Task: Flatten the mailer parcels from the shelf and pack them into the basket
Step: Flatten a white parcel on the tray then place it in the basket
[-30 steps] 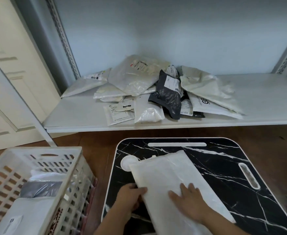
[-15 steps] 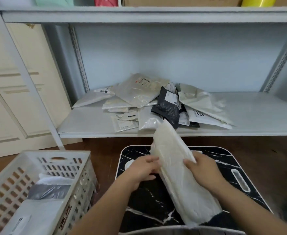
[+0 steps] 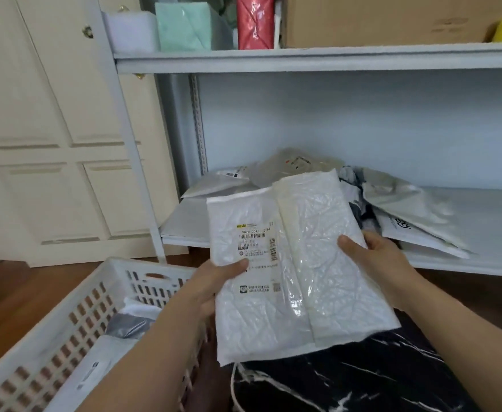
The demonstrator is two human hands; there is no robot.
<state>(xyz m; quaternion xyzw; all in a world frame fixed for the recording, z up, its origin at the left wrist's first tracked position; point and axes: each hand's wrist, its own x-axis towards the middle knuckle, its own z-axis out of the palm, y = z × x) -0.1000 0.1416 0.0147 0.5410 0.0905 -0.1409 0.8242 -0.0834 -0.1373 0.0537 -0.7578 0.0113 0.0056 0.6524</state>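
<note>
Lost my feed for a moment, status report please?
Left hand and right hand both grip white bubble mailer, held up, label showing. White slotted plastic basket lower left, partly filled. Nothing between.

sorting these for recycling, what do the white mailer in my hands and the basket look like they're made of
White mailer: looks like thin plastic film, glossy and crinkled, probably bubble-lined given its quilted, puffy surface; a printed paper-like label is stuck on its front.

Basket: seems to be rigid moulded plastic, white with a dull sheen, its walls pierced by regular slots.
</note>
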